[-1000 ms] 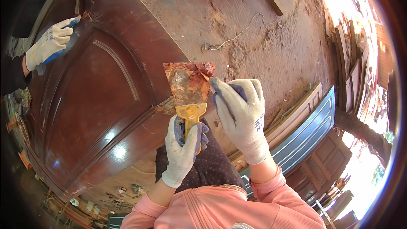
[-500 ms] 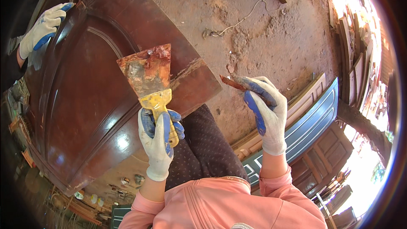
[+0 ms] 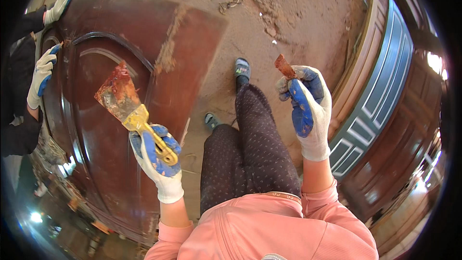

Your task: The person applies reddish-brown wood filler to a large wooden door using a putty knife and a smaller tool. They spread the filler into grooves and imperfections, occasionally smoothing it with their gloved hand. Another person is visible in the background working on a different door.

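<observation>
My left hand (image 3: 158,161), in a white glove with blue palm coating, is closed round the yellow handle of a putty knife (image 3: 120,94). Reddish-brown paste smears its wide blade, which points up and to the left over a dark brown panelled door (image 3: 192,43). Out to the right, above the floor, my gloved right hand (image 3: 308,103) pinches a small flat scraper (image 3: 285,66), coated in the same reddish-brown. Both hands are off the door. A pale, rough strip of filler (image 3: 169,43) runs across the door's dark surface near its right end.
At the left, a co-worker's gloved hands (image 3: 42,77) rest at the door's edge. Green and wooden panelled doors (image 3: 380,86) lean along the right side. A cord (image 3: 238,2) lies on the dirt floor (image 3: 298,0). My slippered feet (image 3: 242,67) stand beside the door.
My view has turned, and my legs and feet now show beside the door. The putty knife has shifted left and the small scraper points more upward. A second co-worker's hand has come into view.
</observation>
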A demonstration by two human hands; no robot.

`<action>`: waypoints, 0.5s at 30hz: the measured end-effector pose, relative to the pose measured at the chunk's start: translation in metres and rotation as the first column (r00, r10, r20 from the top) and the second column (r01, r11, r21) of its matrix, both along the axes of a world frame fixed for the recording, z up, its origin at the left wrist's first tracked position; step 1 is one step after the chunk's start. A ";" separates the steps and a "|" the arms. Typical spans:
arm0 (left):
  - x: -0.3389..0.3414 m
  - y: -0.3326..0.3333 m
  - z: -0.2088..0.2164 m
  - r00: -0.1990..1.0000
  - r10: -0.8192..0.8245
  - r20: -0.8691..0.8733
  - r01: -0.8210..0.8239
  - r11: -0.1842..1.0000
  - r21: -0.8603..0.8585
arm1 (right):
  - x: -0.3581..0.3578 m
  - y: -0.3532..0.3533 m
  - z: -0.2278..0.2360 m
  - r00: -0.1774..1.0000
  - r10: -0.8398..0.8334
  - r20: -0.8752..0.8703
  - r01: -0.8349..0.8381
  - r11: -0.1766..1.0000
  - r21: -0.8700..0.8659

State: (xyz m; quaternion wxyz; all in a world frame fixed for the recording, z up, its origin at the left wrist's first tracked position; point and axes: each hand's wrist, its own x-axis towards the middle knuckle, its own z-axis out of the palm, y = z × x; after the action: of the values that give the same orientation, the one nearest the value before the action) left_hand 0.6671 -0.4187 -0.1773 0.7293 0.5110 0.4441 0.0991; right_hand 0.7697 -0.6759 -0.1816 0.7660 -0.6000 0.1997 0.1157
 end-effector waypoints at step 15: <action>-0.061 0.084 -0.080 0.900 -0.213 0.379 0.234 0.972 -0.008 | -0.149 -0.068 -0.123 0.966 -0.230 -0.117 0.245 0.961 0.130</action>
State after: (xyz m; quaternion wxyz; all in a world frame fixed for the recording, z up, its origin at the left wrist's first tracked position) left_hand 0.6064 -0.3344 -0.2575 0.8207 0.5104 0.2371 0.0988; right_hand 0.6204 -0.7442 -0.3044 0.8045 -0.5083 0.2998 0.0670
